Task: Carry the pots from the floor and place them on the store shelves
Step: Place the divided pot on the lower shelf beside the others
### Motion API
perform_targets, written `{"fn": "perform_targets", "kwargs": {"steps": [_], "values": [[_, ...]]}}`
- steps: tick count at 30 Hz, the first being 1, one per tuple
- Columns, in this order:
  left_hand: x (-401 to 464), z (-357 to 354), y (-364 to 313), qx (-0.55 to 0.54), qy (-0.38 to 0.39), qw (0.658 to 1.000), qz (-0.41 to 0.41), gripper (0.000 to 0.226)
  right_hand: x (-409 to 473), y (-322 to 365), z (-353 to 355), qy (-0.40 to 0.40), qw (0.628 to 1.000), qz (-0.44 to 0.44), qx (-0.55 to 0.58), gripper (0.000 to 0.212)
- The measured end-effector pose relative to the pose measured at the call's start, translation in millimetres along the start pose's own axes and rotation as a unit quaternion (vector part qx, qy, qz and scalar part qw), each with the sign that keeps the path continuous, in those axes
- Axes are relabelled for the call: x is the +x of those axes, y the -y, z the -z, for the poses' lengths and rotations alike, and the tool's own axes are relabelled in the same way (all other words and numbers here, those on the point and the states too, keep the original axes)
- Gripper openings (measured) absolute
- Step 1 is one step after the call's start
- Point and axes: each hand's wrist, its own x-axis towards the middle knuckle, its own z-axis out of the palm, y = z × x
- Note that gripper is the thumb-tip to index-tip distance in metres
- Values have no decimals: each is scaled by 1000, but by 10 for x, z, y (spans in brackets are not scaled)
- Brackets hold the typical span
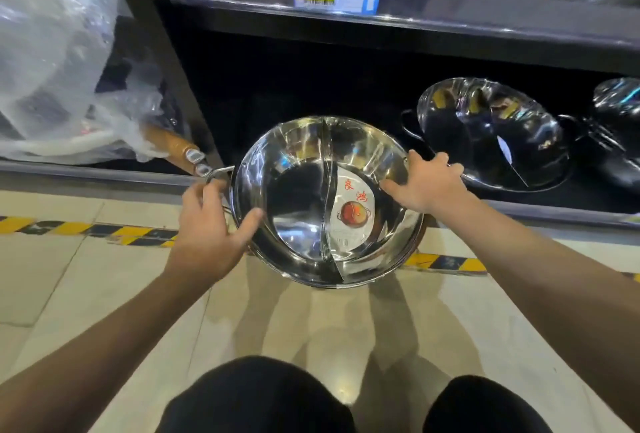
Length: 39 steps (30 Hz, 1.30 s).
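Hands hold one divided steel pot (311,200) by its rim: left hand (207,224) closed at the left handle, right hand (426,183) closed on the right edge. Pot held above the floor (104,294), in front of the bottom shelf (519,207), where another pot (491,134) rests.

Two bare forearms with no sleeves, watch, rings or gloves end in a left hand (204,231) and a right hand (427,183). Nearer the wearer than the hands, two knees (263,398) are covered in plain black fabric, with no visible markings.
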Motion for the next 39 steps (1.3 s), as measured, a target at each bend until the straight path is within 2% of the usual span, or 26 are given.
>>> {"fn": "perform_targets", "kwargs": {"steps": [1,4,5,7,10,11,15,17,19,22,25,26,27,29,31,33,36,39], "values": [[-202,-31,23,0,12,1000,2,85,34,6,1,1,1000,4,-4,96],[-701,-241,5,13,99,992,77,127,74,15,40,-2,1000,3,-2,94],[-765,-320,-31,13,117,989,89,133,72,22,56,-2,1000,2,-3,94],[-733,-413,-125,-11,120,991,66,125,64,32,96,5,1000,7,-4,93],[-514,-439,-207,-25,90,996,10,88,36,-24,170,14,999,25,40,91],[-476,-439,-213,-26,86,996,14,84,-18,-52,194,9,997,30,68,91],[-334,-467,-215,-56,77,993,63,102,-464,-172,111,-83,982,43,167,82],[-189,-499,-222,-67,79,992,74,103,-757,-205,-14,-67,974,23,217,91],[-19,-528,-238,-95,74,990,67,97,-950,-196,-113,-17,965,29,261,99],[207,-563,-292,-103,62,991,55,91,-935,-83,-184,4,957,101,272,95],[422,-593,-337,-113,47,992,28,56,-747,97,-175,4,963,94,253,93],[489,-602,-344,-114,45,992,27,53,-682,150,-176,8,966,86,243,95],[553,-618,-330,-111,47,992,34,57,-623,194,-178,14,969,81,232,97],[684,-648,-291,-88,59,992,66,82,-506,271,-172,21,971,78,224,100],[810,-642,-268,-62,71,991,90,97,-386,337,-149,29,966,69,247,100],[929,-631,-254,-64,93,989,96,99,-263,398,-125,43,957,64,279,98],[1082,-651,-182,-73,108,984,124,91,-96,479,-154,56,946,56,314,90],[1228,-705,-53,-82,134,976,148,89,53,557,-256,72,952,37,296,88]]}}
